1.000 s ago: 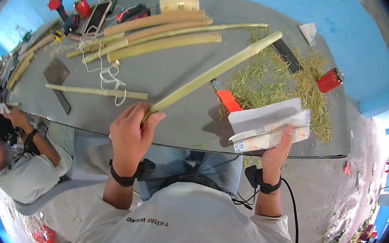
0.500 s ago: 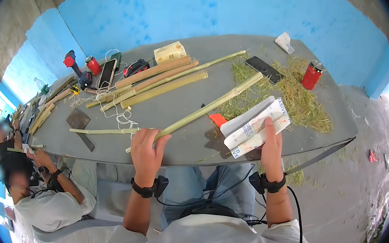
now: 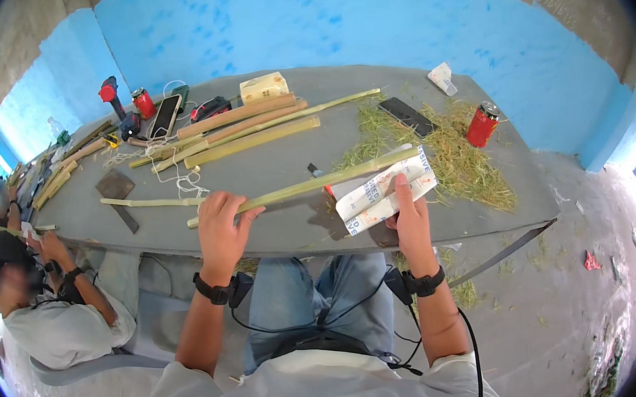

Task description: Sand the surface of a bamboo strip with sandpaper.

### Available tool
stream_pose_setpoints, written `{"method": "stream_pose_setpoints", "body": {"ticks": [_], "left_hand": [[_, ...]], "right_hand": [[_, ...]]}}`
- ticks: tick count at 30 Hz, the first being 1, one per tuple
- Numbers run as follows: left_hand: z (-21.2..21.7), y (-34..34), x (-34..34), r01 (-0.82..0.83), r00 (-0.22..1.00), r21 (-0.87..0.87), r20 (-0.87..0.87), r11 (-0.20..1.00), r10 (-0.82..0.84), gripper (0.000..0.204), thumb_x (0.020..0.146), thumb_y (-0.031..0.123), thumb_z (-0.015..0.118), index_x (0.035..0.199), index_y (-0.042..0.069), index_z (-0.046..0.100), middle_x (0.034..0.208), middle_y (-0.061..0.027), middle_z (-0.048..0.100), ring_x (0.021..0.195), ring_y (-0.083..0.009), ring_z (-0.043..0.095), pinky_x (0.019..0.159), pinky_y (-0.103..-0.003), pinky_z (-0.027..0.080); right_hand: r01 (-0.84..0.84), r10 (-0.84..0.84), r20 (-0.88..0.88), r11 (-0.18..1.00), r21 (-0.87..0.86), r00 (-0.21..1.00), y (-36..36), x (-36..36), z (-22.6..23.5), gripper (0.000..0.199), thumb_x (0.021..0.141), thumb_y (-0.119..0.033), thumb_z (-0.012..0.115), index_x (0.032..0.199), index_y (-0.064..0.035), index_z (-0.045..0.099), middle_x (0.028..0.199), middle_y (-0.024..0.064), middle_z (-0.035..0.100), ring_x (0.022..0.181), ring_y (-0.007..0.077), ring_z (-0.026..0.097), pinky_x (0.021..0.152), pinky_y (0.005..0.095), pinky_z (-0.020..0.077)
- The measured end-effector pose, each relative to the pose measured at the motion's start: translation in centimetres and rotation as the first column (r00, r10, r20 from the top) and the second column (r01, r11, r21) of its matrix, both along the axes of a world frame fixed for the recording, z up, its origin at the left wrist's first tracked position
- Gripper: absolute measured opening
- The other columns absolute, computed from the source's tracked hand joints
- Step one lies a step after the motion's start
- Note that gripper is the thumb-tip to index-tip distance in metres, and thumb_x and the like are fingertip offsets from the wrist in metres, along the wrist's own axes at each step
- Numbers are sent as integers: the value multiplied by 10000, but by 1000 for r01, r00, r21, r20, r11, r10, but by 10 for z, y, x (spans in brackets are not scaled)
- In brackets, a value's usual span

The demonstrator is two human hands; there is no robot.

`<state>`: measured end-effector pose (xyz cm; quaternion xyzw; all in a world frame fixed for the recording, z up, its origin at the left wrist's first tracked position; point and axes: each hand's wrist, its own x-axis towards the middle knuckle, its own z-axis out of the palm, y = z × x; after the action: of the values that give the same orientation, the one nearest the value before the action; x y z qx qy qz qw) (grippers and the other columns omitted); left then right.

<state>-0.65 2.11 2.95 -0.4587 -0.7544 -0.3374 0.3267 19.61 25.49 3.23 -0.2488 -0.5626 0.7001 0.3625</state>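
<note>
My left hand [image 3: 223, 228] is closed round a pale green bamboo strip [image 3: 299, 188], close to its near left end. The strip slants over the grey table up to the right. In my right hand [image 3: 413, 219] is a folded sheet of sandpaper [image 3: 371, 203], its white printed backing outward, with my thumb on top. The sheet lies against the far part of the strip and covers its lower edge there; whether the rough side touches it is hidden. Behind the strip a small black and red object [image 3: 315, 171] shows only in part.
Bamboo shavings [image 3: 466, 168] with a black phone [image 3: 407, 117] and a red can [image 3: 483, 125] lie far right. A broad-bladed knife [image 3: 115, 186], bamboo pieces [image 3: 250, 144], white string and a cordless drill [image 3: 118, 109] are left. A co-worker [image 3: 69, 319] sits at the left.
My right hand has brought the sandpaper from beside the bamboo strip onto its far part. The sheet looks more closed. The whole view has shifted a little.
</note>
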Motion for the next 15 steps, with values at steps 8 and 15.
{"method": "stream_pose_setpoints", "body": {"ticks": [8, 15], "left_hand": [[2, 1, 0, 36, 998, 2, 47, 999, -36, 259, 791, 205, 805, 897, 38, 638, 871, -95, 580, 842, -328, 551, 744, -424, 427], [-2, 1, -5, 83, 996, -18, -11, 996, -83, 298, 750, 252, 823, 892, 47, 658, 859, -67, 588, 836, -302, 551, 736, -409, 425]], "right_hand": [[-136, 139, 2, 967, 216, 990, 7, 0, -3, 445, 1025, -460, 552, 985, -20, 606, 767, 42, 634, 562, 80, 531, 464, 224, 371], [-160, 184, -108, 967, 198, 977, 15, -4, -15, 334, 1007, -312, 624, 977, 21, 631, 803, 82, 675, 620, 135, 599, 515, 257, 436]]}}
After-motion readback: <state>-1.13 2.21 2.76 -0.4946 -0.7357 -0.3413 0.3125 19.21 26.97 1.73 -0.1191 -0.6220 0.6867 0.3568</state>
